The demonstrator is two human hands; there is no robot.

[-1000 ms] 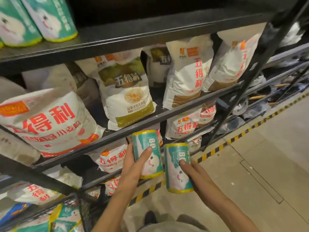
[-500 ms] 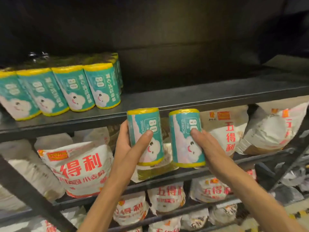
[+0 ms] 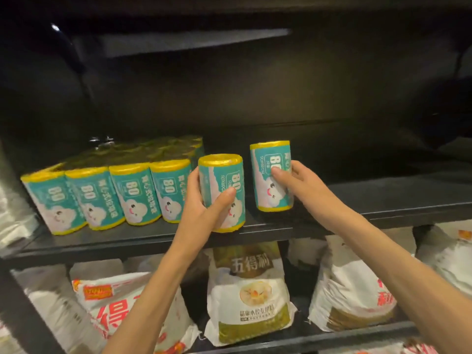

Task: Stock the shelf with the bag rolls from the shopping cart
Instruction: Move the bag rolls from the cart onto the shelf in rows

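**Setting two bag rolls down beside the stocked block**

Gripping one upright roll apiece, both hands were at the dark shelf (image 3: pixel 383 200). The left hand (image 3: pixel 204 200) had its fingers behind and its thumb across the front of the left roll (image 3: pixel 224 180), whose base sat at or just above the shelf's front edge, just beside the stocked rolls (image 3: pixel 102 195). The right hand (image 3: pixel 293 180) wrapped the right roll (image 3: pixel 272 159) round its middle, a little further back and apart from the other; whether it rested on the board could not be told.

Each roll looked light enough for one hand, firm as a tightly wound cylinder, yet with a slick printed sleeve that might slide under a loose hold. A mid-height wrap, thumb opposite fingers, seemed the sound place to hold; the yellow film ends looked soft and poor for pinching. Flour sacks (image 3: pixel 250 290) filled the shelf below.
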